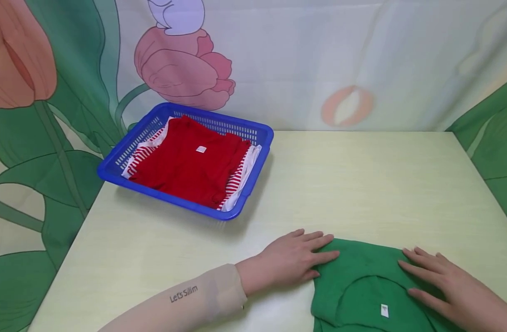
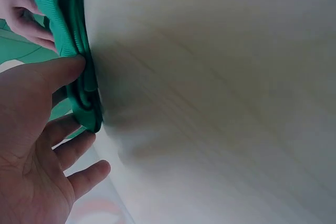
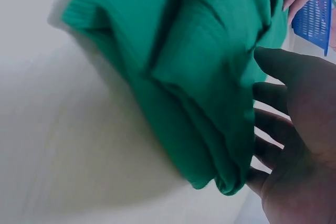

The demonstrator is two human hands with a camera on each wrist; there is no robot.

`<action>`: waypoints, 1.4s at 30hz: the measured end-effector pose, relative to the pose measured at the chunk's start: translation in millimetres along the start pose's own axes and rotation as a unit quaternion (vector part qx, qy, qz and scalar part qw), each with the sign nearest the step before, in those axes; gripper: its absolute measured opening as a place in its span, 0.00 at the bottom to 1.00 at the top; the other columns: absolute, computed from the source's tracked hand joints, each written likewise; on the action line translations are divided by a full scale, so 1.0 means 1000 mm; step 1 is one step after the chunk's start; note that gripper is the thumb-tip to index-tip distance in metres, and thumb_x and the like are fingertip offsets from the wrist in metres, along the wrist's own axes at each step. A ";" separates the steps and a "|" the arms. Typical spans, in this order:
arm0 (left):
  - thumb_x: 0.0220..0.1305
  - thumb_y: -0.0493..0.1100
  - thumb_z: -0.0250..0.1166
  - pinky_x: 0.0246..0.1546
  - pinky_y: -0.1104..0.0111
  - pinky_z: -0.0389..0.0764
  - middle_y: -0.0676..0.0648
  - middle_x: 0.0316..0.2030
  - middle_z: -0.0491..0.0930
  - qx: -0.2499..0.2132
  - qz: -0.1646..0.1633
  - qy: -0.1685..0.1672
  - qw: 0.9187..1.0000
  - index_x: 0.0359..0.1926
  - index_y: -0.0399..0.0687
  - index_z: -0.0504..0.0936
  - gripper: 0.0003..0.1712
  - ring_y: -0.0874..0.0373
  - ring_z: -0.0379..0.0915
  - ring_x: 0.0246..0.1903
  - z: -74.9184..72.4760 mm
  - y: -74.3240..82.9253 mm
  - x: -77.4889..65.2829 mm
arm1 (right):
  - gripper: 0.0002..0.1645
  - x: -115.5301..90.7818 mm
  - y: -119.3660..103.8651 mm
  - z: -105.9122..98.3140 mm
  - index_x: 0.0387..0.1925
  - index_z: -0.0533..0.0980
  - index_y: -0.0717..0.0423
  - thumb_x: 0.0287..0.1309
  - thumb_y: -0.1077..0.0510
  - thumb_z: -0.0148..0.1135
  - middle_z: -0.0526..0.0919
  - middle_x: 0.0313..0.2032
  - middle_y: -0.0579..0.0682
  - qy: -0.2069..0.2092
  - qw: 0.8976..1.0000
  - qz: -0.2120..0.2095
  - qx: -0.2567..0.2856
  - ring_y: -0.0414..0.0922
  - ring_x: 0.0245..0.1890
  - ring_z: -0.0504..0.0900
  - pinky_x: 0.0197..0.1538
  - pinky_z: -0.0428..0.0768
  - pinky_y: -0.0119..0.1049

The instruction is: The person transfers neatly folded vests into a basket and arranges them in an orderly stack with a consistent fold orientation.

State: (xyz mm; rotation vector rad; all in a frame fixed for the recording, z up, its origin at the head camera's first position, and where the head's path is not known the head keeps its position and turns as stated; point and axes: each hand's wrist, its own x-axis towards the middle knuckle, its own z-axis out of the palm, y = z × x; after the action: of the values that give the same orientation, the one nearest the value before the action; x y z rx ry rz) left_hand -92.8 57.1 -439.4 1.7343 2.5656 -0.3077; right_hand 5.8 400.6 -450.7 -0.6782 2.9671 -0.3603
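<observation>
A folded green shirt [image 1: 361, 263] lies on the table at the lower right of the head view, its curved neckline and small white label facing up. My left hand [image 1: 290, 258] touches the shirt's left edge with its fingers spread. In the left wrist view, the thumb [image 2: 68, 72] rests against the folded green layers. On the shirt's right side is my right hand [image 1: 452, 286], its fingers extended over the cloth. The right wrist view shows folded layers of the green shirt [image 3: 210, 77] beside that hand's fingertips. The shirt's lower part runs out of the head view.
A blue plastic basket [image 1: 170, 198] stands at the table's back left. Inside lie a folded red garment [image 1: 182, 161] and red-and-white striped cloth [image 1: 232, 184]. Behind the pale table [image 1: 340, 184] hangs a curtain [image 1: 295, 69] printed with flowers.
</observation>
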 end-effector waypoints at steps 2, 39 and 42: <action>0.69 0.63 0.51 0.61 0.62 0.58 0.53 0.69 0.48 0.005 0.000 0.004 1.000 0.69 0.66 0.54 0.32 0.59 0.46 0.66 0.001 0.000 -0.001 | 0.37 -0.002 0.001 0.001 0.64 0.64 0.43 0.56 0.39 0.63 0.58 0.66 0.43 0.011 1.000 -0.014 -0.005 0.44 0.66 0.53 0.64 0.40 0.26; 0.68 0.55 0.56 0.61 0.70 0.54 0.50 0.68 0.50 -0.064 -0.105 -0.016 0.992 0.67 0.61 0.61 0.29 0.56 0.49 0.66 0.006 -0.058 -0.013 | 0.35 0.097 0.021 -0.007 0.65 0.63 0.50 0.59 0.46 0.63 0.59 0.65 0.51 0.010 0.991 -0.132 -0.010 0.55 0.65 0.56 0.66 0.47 0.48; 0.68 0.55 0.56 0.61 0.71 0.53 0.50 0.68 0.51 -0.068 -0.107 -0.018 0.992 0.67 0.61 0.61 0.29 0.56 0.49 0.66 0.005 -0.061 -0.013 | 0.35 0.100 0.020 -0.007 0.65 0.63 0.50 0.59 0.46 0.62 0.59 0.65 0.51 0.007 0.991 -0.130 -0.007 0.55 0.65 0.56 0.66 0.47 0.48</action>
State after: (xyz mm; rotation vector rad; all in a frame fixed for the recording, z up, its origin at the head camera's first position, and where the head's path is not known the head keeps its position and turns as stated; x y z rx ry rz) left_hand -144.2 21.9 -433.9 1.3995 2.6793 -0.1631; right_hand -93.1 376.0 -451.3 -1.0724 2.8997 -0.3615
